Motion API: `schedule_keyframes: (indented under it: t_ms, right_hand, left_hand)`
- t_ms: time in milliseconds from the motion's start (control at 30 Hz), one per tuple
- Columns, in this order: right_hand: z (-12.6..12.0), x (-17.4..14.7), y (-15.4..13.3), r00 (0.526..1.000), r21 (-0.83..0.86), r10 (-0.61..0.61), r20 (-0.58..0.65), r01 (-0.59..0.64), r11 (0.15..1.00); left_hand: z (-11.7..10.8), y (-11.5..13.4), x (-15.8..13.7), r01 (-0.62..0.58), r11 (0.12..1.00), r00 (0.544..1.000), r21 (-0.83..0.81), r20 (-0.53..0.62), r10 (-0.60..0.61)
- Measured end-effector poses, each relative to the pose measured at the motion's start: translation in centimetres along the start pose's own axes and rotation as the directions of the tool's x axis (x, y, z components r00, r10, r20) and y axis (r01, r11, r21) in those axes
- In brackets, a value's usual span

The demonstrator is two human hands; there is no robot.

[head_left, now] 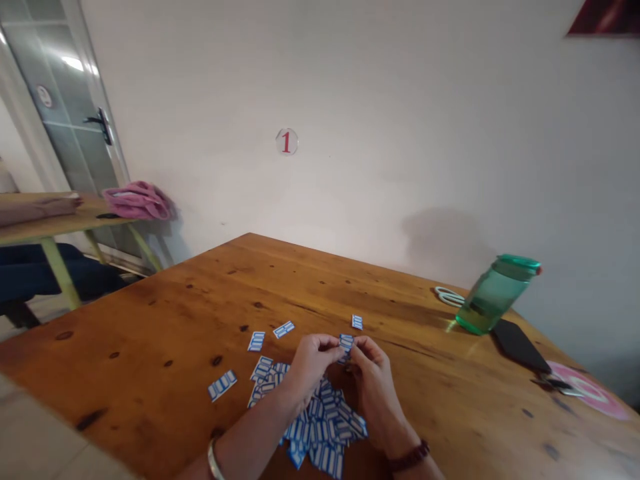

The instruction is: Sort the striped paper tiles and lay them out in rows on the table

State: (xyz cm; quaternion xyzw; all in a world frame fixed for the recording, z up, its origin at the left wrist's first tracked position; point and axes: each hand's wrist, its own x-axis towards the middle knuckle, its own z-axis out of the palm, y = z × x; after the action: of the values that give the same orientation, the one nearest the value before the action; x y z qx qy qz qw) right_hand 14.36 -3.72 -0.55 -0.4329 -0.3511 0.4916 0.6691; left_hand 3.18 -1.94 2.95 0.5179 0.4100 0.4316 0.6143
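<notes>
One small, flat, blue-and-white rectangular piece [346, 343] is pinched in the nearly closed fingertips of the left hand [311, 363] and right hand [373, 373] over the brown wooden table [430, 387], four similar loose pieces [257, 341] lie apart, and a large blue-and-white heap [325, 420], seemingly unsorted, remains partly beneath the left forearm.

- Fingertips of the left hand [313, 363] and right hand [373, 373] cover the sides of the small card [346, 343] from me.
- The left forearm [255, 427] blocks part of my view of the card pile [325, 423], whose marks I can't read.
- Both forearms run off my bottom edge.
- I can't identify the dark shape inside the green bottle [503, 287].
- The small metallic item [570, 392] over the pink disc [603, 402] is too blurred to name.
- My top edge cuts the door [65, 87] and dark red panel [610, 19].
</notes>
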Motion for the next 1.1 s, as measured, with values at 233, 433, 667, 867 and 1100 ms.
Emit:
schedule_keyframes:
  t_ms: [233, 433, 667, 867, 1100]
  right_hand:
    - [-0.2, 0.3, -0.1, 0.999, -0.051, -0.030, 0.017, 0.030, 0.998]
    - [0.3, -0.2, -0.7, 0.995, 0.077, 0.067, 0.080, -0.073, 0.994]
    - [0.2, -0.2, -0.4, 0.986, 0.098, 0.106, 0.128, -0.119, 0.988]
    - [0.4, -0.3, 0.0, 0.991, 0.116, 0.095, 0.091, -0.105, 0.988]
    - [0.5, -0.6, -0.2, 0.987, 0.102, 0.103, 0.122, -0.116, 0.988]
  left_hand:
    - [-0.2, -1.1, 1.0, -0.158, 0.980, 0.983, 0.121, -0.076, 0.168]
    - [-0.1, -1.2, 1.3, -0.184, 0.969, 0.966, 0.165, -0.151, 0.209]
    - [-0.3, -1.2, 0.7, -0.041, 0.996, 0.999, -0.076, -0.026, 0.039]
    - [-0.2, -0.8, 0.3, 0.033, 0.997, 0.994, -0.070, -0.103, -0.040]
    - [-0.2, -1.3, 0.3, -0.039, 0.998, 0.997, -0.047, -0.076, 0.035]
